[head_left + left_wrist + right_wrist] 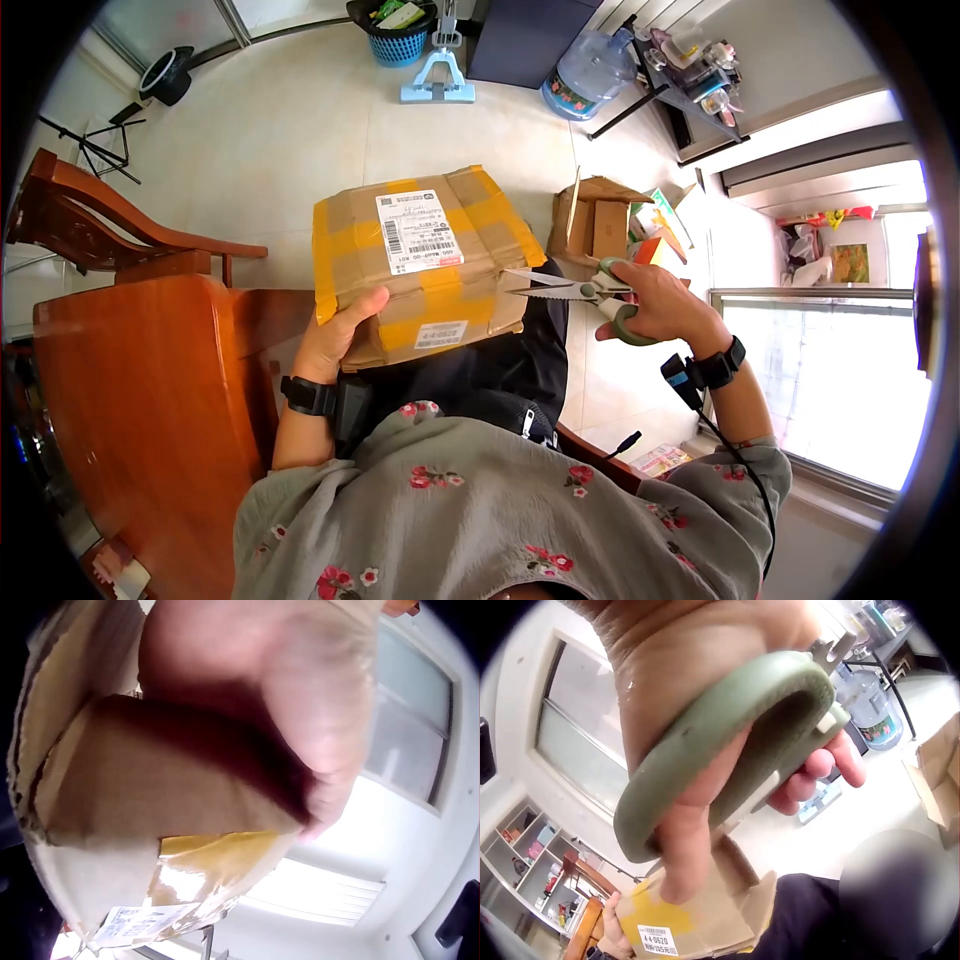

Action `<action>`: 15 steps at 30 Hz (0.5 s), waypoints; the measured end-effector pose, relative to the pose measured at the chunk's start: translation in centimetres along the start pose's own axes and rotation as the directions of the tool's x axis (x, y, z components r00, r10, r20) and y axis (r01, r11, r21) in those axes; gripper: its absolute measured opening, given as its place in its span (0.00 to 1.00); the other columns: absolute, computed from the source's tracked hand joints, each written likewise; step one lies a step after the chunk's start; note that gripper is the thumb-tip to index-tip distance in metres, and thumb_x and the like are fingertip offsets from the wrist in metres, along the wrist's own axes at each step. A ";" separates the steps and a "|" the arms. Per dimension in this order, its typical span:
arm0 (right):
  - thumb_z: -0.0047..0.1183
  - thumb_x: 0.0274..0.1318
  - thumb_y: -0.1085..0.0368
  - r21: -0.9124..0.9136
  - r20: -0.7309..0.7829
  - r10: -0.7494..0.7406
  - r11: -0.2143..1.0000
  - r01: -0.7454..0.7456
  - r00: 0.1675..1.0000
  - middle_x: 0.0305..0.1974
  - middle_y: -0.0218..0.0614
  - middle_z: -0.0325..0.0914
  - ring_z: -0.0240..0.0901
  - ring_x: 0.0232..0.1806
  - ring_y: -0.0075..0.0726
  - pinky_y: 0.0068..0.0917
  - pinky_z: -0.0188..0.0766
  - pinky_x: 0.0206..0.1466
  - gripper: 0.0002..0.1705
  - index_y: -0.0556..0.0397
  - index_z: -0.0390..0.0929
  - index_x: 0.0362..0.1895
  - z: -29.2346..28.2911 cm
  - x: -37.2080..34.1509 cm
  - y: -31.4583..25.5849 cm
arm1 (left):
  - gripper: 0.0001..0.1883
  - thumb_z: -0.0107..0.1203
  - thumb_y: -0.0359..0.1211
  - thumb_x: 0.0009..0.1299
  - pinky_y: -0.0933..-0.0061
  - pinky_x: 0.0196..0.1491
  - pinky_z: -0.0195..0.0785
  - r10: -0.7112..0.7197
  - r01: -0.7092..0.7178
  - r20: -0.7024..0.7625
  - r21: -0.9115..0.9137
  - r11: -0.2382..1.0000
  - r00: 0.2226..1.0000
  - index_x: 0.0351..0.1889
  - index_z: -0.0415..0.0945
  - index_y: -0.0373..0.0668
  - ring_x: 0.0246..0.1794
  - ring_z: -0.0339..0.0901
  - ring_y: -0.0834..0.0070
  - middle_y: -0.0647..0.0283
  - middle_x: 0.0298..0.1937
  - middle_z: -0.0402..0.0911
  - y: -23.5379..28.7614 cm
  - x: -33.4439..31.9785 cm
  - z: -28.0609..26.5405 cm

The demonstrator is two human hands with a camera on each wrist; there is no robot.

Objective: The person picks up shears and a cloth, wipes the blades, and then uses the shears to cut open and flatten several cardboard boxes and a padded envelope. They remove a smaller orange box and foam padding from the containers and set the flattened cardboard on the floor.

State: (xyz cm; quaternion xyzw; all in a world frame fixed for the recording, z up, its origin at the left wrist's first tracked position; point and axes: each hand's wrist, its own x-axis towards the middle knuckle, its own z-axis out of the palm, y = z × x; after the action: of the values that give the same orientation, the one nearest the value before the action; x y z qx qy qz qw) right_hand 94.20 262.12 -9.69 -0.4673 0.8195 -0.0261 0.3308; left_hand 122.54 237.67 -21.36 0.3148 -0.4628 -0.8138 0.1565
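Holding the taped carton (425, 284) up over the dark-clad lap (545, 325); gripping its near left corner with the left hand (337, 335), pressing the thumb along the near top edge; over on the other side, grasping the scissors (588, 290) with the right hand (665, 305), threading the thumb through one green handle (641, 806) and curling the other fingers about the second; so, counting both grips as occupied, left on cardboard, right on scissors; spreading the blades (560, 292) apart and aiming both tips leftward; and now watching the key line: laying the scissors' long axis side to side across the head view, pointing it at the carton's right end; placing the carton to the left of the right grip, right at the blade tips, with its longer side running roughly the same way but rising a little toward the far right; showing yellow tape (510, 215) along that right edge of the top; judging the right hand the nearer to this end, with the left hand bracing the opposite corner; not telling from here whether touching the cardboard with the upper tip or only hovering just beside it
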 end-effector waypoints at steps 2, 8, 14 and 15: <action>0.70 0.34 0.41 0.002 -0.013 -0.043 0.999 0.043 0.999 0.31 0.46 0.76 0.75 0.37 0.55 0.40 0.69 0.39 0.35 0.55 0.70 0.36 0.7 0.2 0.7 | 0.28 0.65 0.35 0.59 0.72 0.57 0.63 -0.022 0.021 0.028 0.024 0.999 0.999 0.57 0.70 0.37 0.54 0.71 0.73 0.61 0.54 0.75 -0.1 0.0 -0.1; 0.68 0.37 0.41 0.016 0.050 -0.153 0.988 0.152 0.987 0.29 0.48 0.76 0.75 0.36 0.56 0.39 0.70 0.38 0.35 0.57 0.70 0.36 0.7 0.4 0.7 | 0.29 0.65 0.34 0.58 0.72 0.57 0.63 -0.052 0.049 0.116 0.030 0.998 0.992 0.58 0.69 0.38 0.55 0.71 0.72 0.61 0.54 0.75 0.0 -0.2 0.0; 0.66 0.39 0.40 0.166 0.173 -0.256 0.959 0.228 0.951 0.30 0.51 0.77 0.76 0.34 0.55 0.38 0.70 0.37 0.38 0.61 0.72 0.42 1.4 0.4 -0.4 | 0.33 0.66 0.38 0.55 0.70 0.57 0.63 -0.150 0.140 0.159 0.072 0.988 0.976 0.58 0.69 0.38 0.54 0.71 0.70 0.59 0.53 0.76 0.4 -0.1 0.8; 0.66 0.39 0.40 0.180 0.216 -0.230 0.965 0.193 0.949 0.30 0.51 0.77 0.76 0.34 0.55 0.38 0.70 0.37 0.38 0.62 0.73 0.42 1.2 0.3 -0.8 | 0.33 0.66 0.38 0.55 0.70 0.58 0.63 -0.155 0.144 0.169 0.078 0.987 0.973 0.58 0.69 0.38 0.54 0.71 0.70 0.59 0.53 0.76 0.6 -0.2 0.7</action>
State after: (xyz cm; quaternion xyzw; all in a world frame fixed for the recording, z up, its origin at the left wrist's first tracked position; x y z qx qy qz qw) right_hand 95.40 261.73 -10.52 -0.5251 0.7150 -0.0703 0.4562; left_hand 122.20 237.92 -20.58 0.2811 -0.4759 -0.8323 0.0432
